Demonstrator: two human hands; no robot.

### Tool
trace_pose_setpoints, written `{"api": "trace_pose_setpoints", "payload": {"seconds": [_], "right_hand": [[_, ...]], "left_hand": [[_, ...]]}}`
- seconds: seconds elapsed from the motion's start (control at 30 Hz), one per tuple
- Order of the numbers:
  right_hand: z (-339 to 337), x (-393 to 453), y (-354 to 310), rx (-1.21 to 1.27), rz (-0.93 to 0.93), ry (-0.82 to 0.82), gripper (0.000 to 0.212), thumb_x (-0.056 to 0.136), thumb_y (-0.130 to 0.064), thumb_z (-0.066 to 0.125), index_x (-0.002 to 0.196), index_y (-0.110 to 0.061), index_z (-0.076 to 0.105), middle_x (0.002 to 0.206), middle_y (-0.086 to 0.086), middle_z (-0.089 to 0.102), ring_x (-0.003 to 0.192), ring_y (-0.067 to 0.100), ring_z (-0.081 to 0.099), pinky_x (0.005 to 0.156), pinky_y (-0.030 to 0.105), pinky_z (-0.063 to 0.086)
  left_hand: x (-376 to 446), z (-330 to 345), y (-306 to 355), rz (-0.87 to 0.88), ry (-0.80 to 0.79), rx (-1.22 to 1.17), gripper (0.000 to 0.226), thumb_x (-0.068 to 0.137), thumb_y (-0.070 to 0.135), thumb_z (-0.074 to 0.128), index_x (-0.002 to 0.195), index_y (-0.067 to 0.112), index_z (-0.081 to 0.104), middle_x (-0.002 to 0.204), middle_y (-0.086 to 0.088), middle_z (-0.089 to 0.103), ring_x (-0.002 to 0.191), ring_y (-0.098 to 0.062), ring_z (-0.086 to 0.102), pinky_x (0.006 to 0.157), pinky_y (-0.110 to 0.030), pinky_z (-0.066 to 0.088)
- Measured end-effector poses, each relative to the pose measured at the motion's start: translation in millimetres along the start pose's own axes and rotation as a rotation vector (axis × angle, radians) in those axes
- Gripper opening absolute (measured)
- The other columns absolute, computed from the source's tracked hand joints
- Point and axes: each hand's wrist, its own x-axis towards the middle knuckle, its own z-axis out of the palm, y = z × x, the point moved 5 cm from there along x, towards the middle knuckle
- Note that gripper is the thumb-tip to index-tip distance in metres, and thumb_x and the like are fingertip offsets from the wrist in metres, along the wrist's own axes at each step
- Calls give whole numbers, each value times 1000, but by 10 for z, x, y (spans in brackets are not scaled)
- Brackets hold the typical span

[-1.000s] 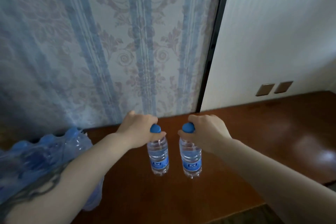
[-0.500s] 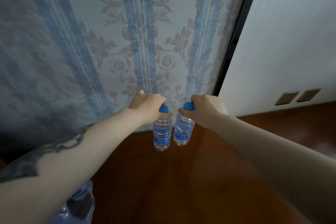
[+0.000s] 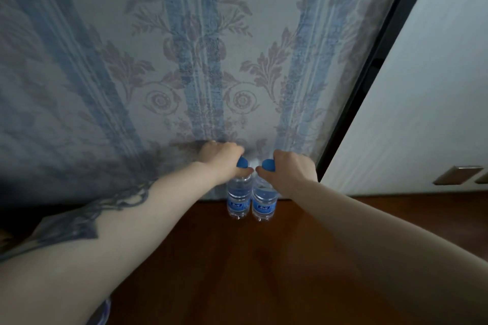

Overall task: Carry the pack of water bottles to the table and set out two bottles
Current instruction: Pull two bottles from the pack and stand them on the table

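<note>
Two small clear water bottles with blue caps and blue labels stand upright side by side, touching, at the far edge of the dark wooden table point(image 3: 264, 272), close to the curtain. My left hand point(image 3: 221, 158) grips the left bottle point(image 3: 239, 200) around its neck and cap. My right hand point(image 3: 290, 169) grips the right bottle point(image 3: 264, 202) the same way. Both arms are stretched far forward. Only a sliver of the plastic-wrapped pack point(image 3: 101, 314) shows at the bottom left, under my left forearm.
A blue and mauve patterned curtain point(image 3: 184, 60) hangs right behind the bottles. A dark frame point(image 3: 369, 74) and a white wall point(image 3: 435, 87) with metal plates point(image 3: 458, 174) lie to the right.
Both hands have pushed the two bottles away from me towards the curtain and brought them together until they touch. The view has tilted up, so the pack is almost out of sight.
</note>
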Motion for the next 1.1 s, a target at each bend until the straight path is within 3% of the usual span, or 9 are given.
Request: {"api": "trace_pose_setpoints", "payload": {"seconds": [0.23,0.37,0.57,0.7,0.8,0.87,1.1], "right_hand": [[169,118,86,-4,61,8,51,89,-63,45,100,-15,55,67,-2,45,61,23,47,56,30,35],[212,125,133,-51,111,-38,61,85,-72,36,108,-18,54,69,-1,46,61,24,47,46,29,26],[257,-8,198,109,140,29,69,79,-76,42,114,-17,46,89,4,59,69,23,47,47,29,25],[380,-113,240,443,228,9,71,74,-65,66,122,-16,45,121,7,57,96,25,58,68,32,38],[500,-194,196,581,272,-50,80,72,-53,77,131,-14,40,131,10,52,112,28,55,79,37,45],[520,-226,164,590,277,-60,83,72,-48,79,135,-15,38,133,10,50,115,28,53,86,41,47],[395,-158,133,577,221,-40,59,80,-32,77,127,-17,47,124,9,61,101,26,57,73,33,42]], "left_hand": [[48,128,-4,-4,140,43,43,86,64,54,80,22,44,93,-2,68,81,-24,67,60,-31,31],[-5,172,-18,-65,223,-2,42,83,59,60,79,22,42,91,-2,70,75,-24,67,54,-28,28],[-69,276,-68,-203,136,-288,41,75,59,69,81,22,49,84,3,63,69,-20,55,46,-26,26],[-211,394,-145,-411,110,-594,53,59,50,86,99,27,60,96,8,69,82,-17,61,60,-28,41],[-362,578,-116,-486,58,-766,74,61,38,90,125,23,58,123,3,70,106,-20,65,86,-41,55],[-441,632,-87,-482,62,-833,76,64,31,89,131,22,55,124,-1,70,109,-22,66,91,-46,55],[-409,500,-152,-358,97,-834,62,71,24,86,127,18,61,120,-3,72,109,-23,66,93,-45,54]]}}
